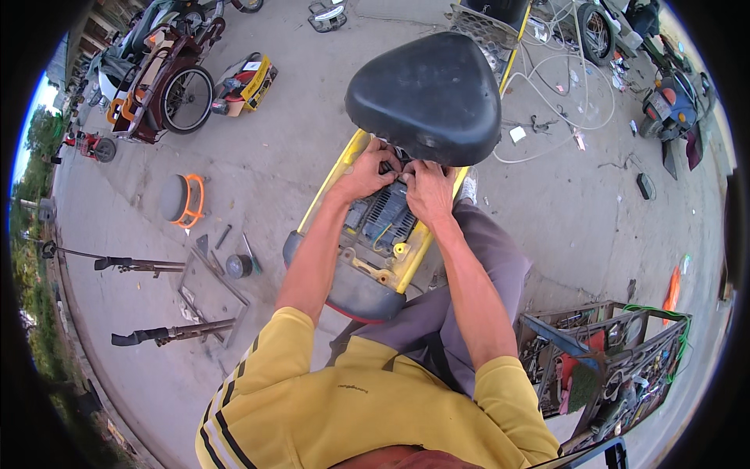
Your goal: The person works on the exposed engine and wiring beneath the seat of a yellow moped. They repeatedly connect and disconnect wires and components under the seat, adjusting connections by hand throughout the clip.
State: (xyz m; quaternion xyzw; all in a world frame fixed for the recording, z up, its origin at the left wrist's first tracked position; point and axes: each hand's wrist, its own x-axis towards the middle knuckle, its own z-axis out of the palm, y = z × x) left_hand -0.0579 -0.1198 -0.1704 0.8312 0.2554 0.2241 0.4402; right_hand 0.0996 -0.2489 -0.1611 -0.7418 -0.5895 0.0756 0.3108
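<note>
A yellow-framed electric scooter stands in front of me, its black saddle at the far side of an uncovered bay. Inside the bay sits a finned grey box with a thin yellow wire near it. My left hand is just below the saddle's near edge, fingers closed around something small and dark. Beside it, my right hand is closed too, fingertips pinched near the same spot. The fingers and the saddle's shadow hide what they grip; it may be wiring.
To the left are an orange-framed stool, a round dark tin, hand tools and a metal frame with two handles. A tool-filled metal rack stands at right. Beyond lie a pale hose, a cargo tricycle and a yellow box.
</note>
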